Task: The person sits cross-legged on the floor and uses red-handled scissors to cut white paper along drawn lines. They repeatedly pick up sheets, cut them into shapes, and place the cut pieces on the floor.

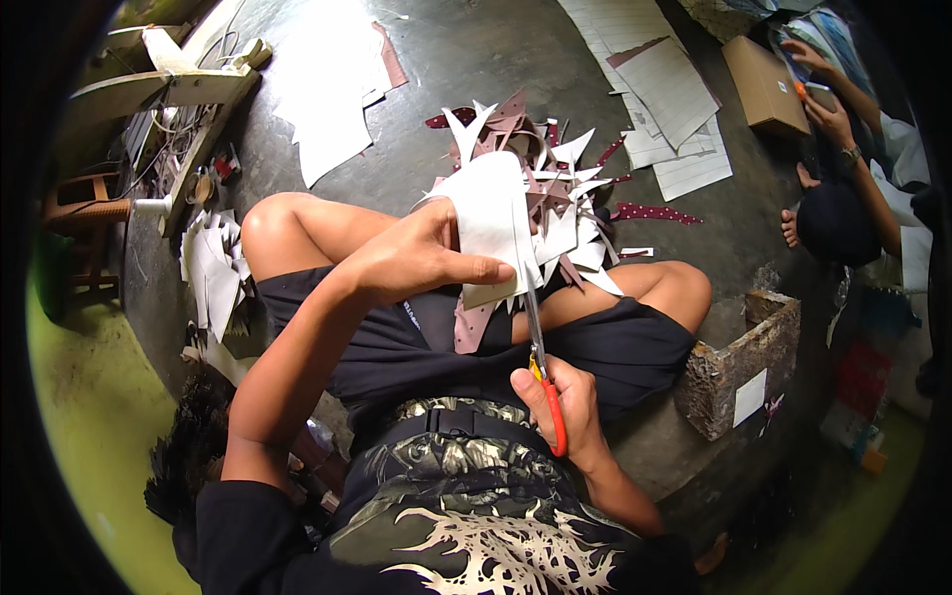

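Between the thumb and fingers of my left hand [426, 253] is a white sheet piece [491, 213] with a rounded top, held above my lap. My right hand [570, 407] grips scissors [555, 412] with red and yellow handles, their blades pointing up along the right edge of the white piece. Just beyond, a heap of offcuts [565, 203] lies in front of my crossed legs, mixing white, dusty pink and dark red dotted scraps. A pink dotted piece [476, 325] hangs below the white one; whether the two are joined I cannot tell.
White sheets [332, 89] lie on the floor ahead; lined sheets [669, 94] are at the far right. Another person [873, 169] sits there by a cardboard box [764, 87]. A rough open box [739, 367] stands by my right knee, a wooden frame [203, 89] at left.
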Motion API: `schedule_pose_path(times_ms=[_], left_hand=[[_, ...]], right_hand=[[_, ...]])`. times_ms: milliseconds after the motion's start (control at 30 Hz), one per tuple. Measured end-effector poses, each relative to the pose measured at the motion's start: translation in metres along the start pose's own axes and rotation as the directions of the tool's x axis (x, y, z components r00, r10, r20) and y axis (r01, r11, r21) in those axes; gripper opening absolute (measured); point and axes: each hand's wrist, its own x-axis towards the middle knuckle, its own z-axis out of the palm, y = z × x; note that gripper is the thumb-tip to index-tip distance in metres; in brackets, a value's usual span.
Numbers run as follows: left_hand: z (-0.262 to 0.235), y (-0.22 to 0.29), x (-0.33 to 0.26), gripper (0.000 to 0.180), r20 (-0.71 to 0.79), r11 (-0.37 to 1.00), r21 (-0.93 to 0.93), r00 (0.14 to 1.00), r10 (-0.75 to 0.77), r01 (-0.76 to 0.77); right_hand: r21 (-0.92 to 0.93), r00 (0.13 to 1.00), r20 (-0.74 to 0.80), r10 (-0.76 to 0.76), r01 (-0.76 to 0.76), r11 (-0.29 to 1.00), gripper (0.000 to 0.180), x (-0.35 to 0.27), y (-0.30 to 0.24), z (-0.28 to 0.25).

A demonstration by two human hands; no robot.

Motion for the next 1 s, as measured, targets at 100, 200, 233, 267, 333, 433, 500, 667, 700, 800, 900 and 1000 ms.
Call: schedule_pose_path(times_ms=[100, 200, 233, 267, 333, 433, 500, 667, 700, 800, 900, 1000], left_hand=[[-0.001, -0.002, 0.0, 0.036, -0.029, 0.988, 0.115, 0.994, 0.104, -0.1], [-0.001, -0.003, -0.002, 0.036, -0.015, 0.977, 0.173, 0.992, 0.129, -0.124], [-0.001, -0.003, -0.002, 0.036, -0.02, 0.978, 0.174, 0.992, 0.122, -0.116], [0.0, -0.003, -0.003, 0.036, -0.026, 0.98, 0.164, 0.992, 0.121, -0.115], [0.001, -0.002, -0.004, 0.037, -0.035, 0.983, 0.148, 0.993, 0.115, -0.108], [0.001, 0.0, -0.004, 0.037, -0.037, 0.984, 0.15, 0.995, 0.097, -0.091], [0.001, 0.002, -0.003, 0.036, -0.038, 0.98, 0.187, 0.996, 0.078, -0.07], [0.004, 0.0, -0.003, 0.04, -0.04, 0.979, 0.16, 0.99, 0.137, -0.129], [0.005, -0.001, -0.003, 0.041, -0.047, 0.979, 0.149, 0.988, 0.144, -0.136], [0.006, -0.005, -0.003, 0.04, -0.114, 0.982, -0.162, 0.99, 0.077, -0.095], [0.003, -0.007, -0.005, 0.044, -0.124, 0.986, -0.164, 0.992, -0.012, -0.008], [0.006, -0.01, -0.006, 0.034, -0.155, 0.998, 0.069, 0.988, 0.012, -0.002]], right_hand=[[0.007, 1.0, -0.005, -0.027, 0.027, 1.0, 0.043, 0.001, 0.002, 0.007], [-0.014, 1.0, 0.013, -0.005, 0.005, 1.0, 0.042, 0.003, 0.003, 0.009], [-0.017, 1.0, 0.007, -0.015, 0.015, 1.0, 0.042, 0.004, 0.002, 0.009], [-0.021, 1.0, 0.0, -0.024, 0.024, 0.999, 0.042, 0.004, 0.002, 0.01], [-0.024, 1.0, -0.004, -0.031, 0.031, 0.999, 0.042, 0.006, 0.002, 0.011], [-0.022, 0.999, -0.005, -0.033, 0.033, 0.999, 0.043, 0.007, 0.001, 0.011], [-0.024, 0.999, -0.016, -0.048, 0.047, 0.999, 0.043, 0.008, 0.001, 0.011], [-0.057, 1.0, -0.012, 0.028, -0.029, 0.998, 0.044, 0.004, 0.0, 0.009], [-0.091, 0.999, -0.016, 0.039, -0.041, 0.995, 0.044, 0.003, 0.0, 0.009], [-0.036, 0.998, -0.005, 0.059, -0.059, 0.998, 0.043, 0.002, 0.002, 0.008], [-0.038, 0.999, -0.004, -0.046, 0.046, 0.998, 0.042, 0.007, 0.006, 0.008], [0.032, 0.999, 0.005, -0.042, 0.042, 0.999, 0.039, 0.011, 0.006, 0.009]])
